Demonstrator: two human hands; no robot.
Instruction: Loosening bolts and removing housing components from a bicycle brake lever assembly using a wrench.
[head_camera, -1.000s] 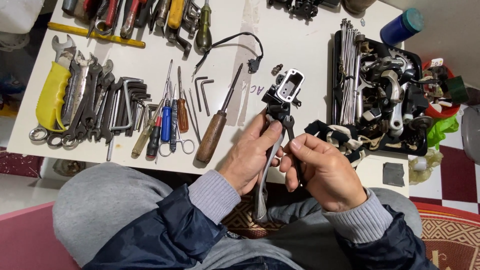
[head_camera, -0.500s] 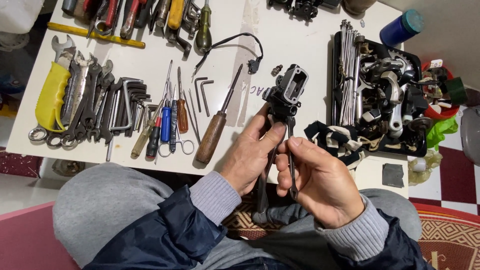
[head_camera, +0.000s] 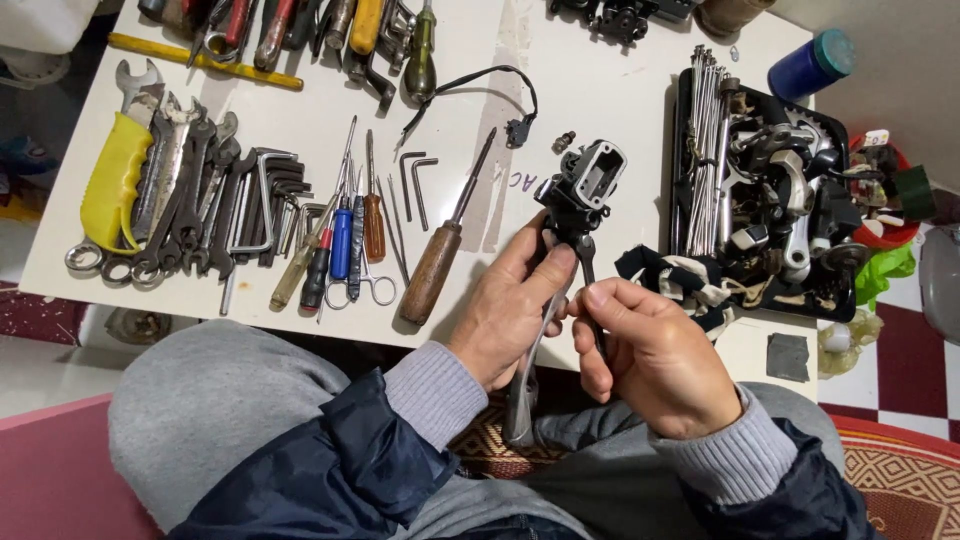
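Tools crowd white table (head_camera: 600, 90); checkered floor (head_camera: 915, 340) beside.

A single camera, worn on the person's head, looks steeply down over their lap toward a white bench (head_camera: 600, 90). The view faces forward and downward — the person's knees and dark jacket sleeves fill the bottom edge, and the bench stretches across the upper half. It sits close: the left hand (head_camera: 505, 310) and right hand (head_camera: 650, 365) appear large near the middle of the frame, just below the bench's near edge. The bench's far edge is cut off at the top — floor shows at both sides. There is only this one view.
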